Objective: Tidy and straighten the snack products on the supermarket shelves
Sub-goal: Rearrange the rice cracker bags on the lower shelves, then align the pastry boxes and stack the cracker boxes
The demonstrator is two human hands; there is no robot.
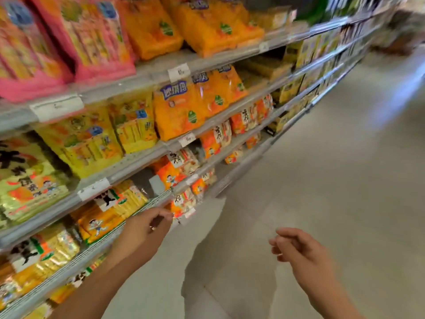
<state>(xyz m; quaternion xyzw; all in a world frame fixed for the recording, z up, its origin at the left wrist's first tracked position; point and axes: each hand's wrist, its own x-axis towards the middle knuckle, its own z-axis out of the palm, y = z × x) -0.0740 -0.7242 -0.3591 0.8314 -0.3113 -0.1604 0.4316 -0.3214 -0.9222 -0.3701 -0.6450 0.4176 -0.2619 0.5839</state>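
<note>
Snack bags fill grey shelves along my left: pink bags [92,35] and orange bags [207,26] on the top shelf, yellow bags [92,139] and orange bags [181,109] below. Lower shelves hold orange-and-white cracker bags [181,169] and yellow packs [128,199]. My left hand [145,229] reaches toward a low shelf edge [147,203], fingers loosely curled, holding nothing, just short of an orange-and-white bag [184,201]. My right hand [299,249] hovers over the floor with relaxed, slightly bent fingers, away from the shelves.
The shelf run continues far to the right with more yellow packages [299,54]. White price tags [179,72] sit on the shelf rails. The pale tiled aisle floor [333,169] stretches ahead on the right. The view is motion-blurred.
</note>
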